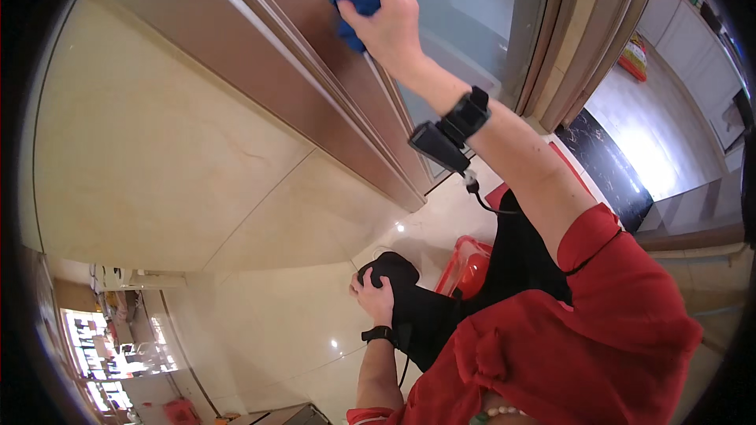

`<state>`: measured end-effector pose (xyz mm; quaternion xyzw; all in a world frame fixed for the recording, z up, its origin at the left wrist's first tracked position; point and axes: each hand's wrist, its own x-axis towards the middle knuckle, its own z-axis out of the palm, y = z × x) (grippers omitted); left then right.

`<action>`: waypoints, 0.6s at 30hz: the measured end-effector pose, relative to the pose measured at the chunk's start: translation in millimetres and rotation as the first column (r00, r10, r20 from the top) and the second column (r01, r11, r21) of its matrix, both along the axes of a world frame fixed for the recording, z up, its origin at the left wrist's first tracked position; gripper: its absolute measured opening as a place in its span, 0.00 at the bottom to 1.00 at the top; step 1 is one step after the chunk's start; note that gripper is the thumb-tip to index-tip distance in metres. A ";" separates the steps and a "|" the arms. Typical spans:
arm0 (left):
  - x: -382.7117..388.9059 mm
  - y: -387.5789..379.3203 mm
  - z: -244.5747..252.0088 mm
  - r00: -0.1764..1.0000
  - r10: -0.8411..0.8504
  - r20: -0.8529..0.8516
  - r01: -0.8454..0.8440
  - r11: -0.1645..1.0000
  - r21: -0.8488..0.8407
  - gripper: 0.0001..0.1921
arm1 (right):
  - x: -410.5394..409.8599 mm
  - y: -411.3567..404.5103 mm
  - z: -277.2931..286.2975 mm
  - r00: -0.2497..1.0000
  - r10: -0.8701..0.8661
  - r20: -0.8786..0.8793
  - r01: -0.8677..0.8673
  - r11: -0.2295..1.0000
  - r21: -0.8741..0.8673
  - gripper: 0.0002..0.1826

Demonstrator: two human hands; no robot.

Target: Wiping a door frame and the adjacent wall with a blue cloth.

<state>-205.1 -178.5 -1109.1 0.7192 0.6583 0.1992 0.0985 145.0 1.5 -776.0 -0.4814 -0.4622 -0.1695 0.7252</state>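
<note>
My right hand (393,18) grips a bunched blue cloth (357,3). The cloth is pressed against the edge of a brown door frame (301,18), beside a frosted glass panel (460,18). Lower in the view, my left hand (373,295) rests on my bent, black-clad knee (393,268), its fingers spread over it. A black device (440,146) with a cable is strapped to my right wrist, and a black band (379,334) is around the left one.
A red plastic basin (466,265) stands on the tiled floor between my legs. Beige tiled wall (177,130) borders the door frame. At the right, a black stone threshold (614,165) leads to another room with white cabinets (685,23) and a colourful bag (634,59).
</note>
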 end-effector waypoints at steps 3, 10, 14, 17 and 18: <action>-0.3 0.6 -1.0 1.000 0.012 -0.012 -0.012 1.000 -0.019 0.19 | -3.6 9.0 -4.2 0.998 -0.058 0.011 0.055 0.986 0.158 0.13; 7.0 4.2 4.0 1.000 0.019 -0.016 -0.020 0.998 -0.062 0.19 | -18.3 -12.6 -184.9 0.976 -0.115 -0.186 0.068 0.968 -0.243 0.14; 6.8 4.6 3.5 1.000 0.010 -0.006 -0.010 0.999 -0.050 0.19 | -23.0 -26.5 -232.5 0.928 -0.171 -0.331 -0.058 0.812 -0.581 0.13; 2.4 1.7 -0.4 1.000 0.010 -0.008 -0.011 0.999 -0.033 0.19 | -19.1 -31.5 -223.0 0.952 -0.143 -0.270 -0.081 0.735 -0.673 0.14; 0.7 3.4 -2.0 1.000 0.008 -0.009 -0.008 1.000 -0.027 0.19 | -20.4 -29.9 -207.5 0.952 -0.139 -0.271 -0.083 0.739 -0.669 0.14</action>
